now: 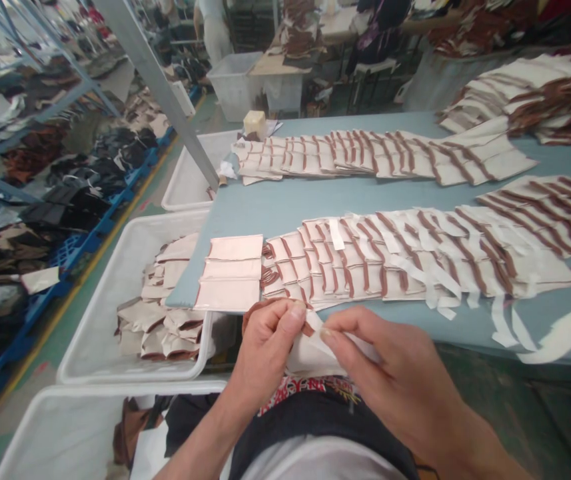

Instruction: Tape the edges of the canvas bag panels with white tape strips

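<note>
Both hands meet just below the table's near edge, over my lap. My left hand [265,340] is closed, its thumb and fingers pinched on a cream fabric piece with brown trim [310,357]. My right hand [390,373] is closed too, pinching a thin white strip at the top edge of the same piece. Just ahead, a long row of overlapped cream pieces with brown stripes [390,260] lies on the blue table [295,200]. Three plain cream pieces [230,273] lie stacked at the row's left end.
A second row of striped pieces [365,157] runs along the table's far side, with heaps [530,100] at the right. Loose white strips [510,327] litter the near right. White bins stand at the left; one [115,293] holds folded pieces. Shelves of dark material line the far left.
</note>
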The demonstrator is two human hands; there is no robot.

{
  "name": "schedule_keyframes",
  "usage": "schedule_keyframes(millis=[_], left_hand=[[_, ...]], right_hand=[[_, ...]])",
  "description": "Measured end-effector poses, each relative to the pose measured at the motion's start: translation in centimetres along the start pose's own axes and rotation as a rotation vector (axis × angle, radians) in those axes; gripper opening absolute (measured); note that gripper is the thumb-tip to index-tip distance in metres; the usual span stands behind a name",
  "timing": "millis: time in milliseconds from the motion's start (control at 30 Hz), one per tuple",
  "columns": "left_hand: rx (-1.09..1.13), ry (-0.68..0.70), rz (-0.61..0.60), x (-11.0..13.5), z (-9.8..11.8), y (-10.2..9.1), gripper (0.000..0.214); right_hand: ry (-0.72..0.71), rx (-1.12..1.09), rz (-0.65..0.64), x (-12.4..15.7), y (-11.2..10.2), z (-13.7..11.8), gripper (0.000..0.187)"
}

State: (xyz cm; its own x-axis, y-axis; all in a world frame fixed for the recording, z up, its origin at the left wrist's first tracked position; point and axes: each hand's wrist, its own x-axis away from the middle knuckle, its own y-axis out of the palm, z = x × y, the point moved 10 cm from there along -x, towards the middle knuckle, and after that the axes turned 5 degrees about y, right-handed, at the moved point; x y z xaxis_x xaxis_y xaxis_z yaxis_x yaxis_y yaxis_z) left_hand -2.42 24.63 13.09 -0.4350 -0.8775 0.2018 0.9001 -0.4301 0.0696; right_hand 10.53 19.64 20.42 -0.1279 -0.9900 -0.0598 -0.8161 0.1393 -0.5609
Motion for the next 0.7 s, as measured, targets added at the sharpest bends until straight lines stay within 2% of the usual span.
schedule_keyframes(millis=[67, 167, 233, 333, 400, 533, 700], left_hand=[[0.0, 0.006, 0.027, 0.2, 0.0, -0.2, 0.048], [0.06, 0.017, -0.008, 0.5, 0.0, -0.3, 0.055], [0.106, 0.022, -0.063, 0.7, 0.3, -0.3, 0.051], [0.131, -0.037, -0.171, 1.1, 0.5, -0.1, 0.031], [0.129, -0.082, -0.215, 1.3, 0.5, 0.0, 0.029], [0.096, -0.097, -0.203, 0.9, 0.5, -0.4, 0.025], [0.116, -0.088, -0.249, 0.4, 0.7, 0.1, 0.025]], right_hand=[[-0.066, 0.137, 0.087, 0.1, 0.5, -0.5, 0.019], [-0.096, 0.191, 0.138, 0.2, 0.9, -0.4, 0.02], [-0.109, 0.165, 0.148, 0.3, 0.8, -0.5, 0.019], [-0.104, 0.128, 0.153, 0.3, 0.6, -0.4, 0.019], [-0.077, 0.12, 0.149, 0.2, 0.8, 0.0, 0.019], [-0.02, 0.054, 0.107, 0.0, 1.0, 0.7, 0.017], [-0.054, -0.019, 0.165, 0.6, -1.0, -0.6, 0.016]])
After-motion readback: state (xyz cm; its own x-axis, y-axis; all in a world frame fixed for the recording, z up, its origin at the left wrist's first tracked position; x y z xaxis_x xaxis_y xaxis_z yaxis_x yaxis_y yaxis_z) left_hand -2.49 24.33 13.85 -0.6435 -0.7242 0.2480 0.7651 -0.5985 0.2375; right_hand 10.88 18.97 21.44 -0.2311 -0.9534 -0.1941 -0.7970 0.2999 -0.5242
